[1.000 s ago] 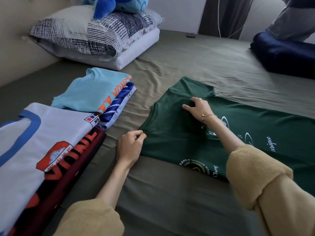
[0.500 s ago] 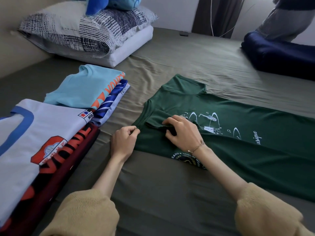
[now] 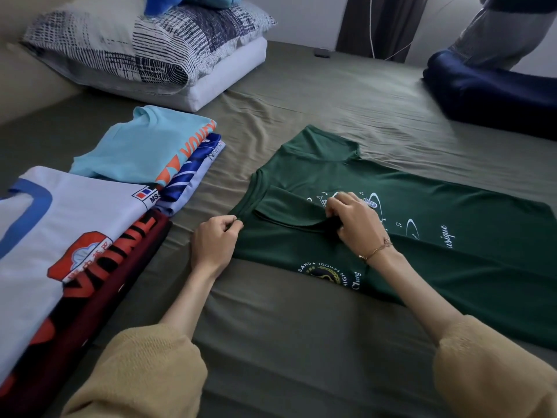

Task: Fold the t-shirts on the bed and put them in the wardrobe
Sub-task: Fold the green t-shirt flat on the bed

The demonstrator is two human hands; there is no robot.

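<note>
While the green t-shirt (image 3: 437, 245) lies spread on the bed (image 3: 301, 342), a partly folded panel could spring open or crease if either grip slackens, since loose knit fabric slides readily. Its body, printed in white, stretches away beyond the right hand (image 3: 358, 227), whose curled fingers pinch a folded flap just beneath them. The left hand (image 3: 215, 241) pinches the shirt's edge at its fingertips, near the collar.

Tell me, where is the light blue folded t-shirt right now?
In the head view the light blue t-shirt lies folded on the bed's left side, atop a blue-patterned shirt, between the pillow and the white shirt.
</note>
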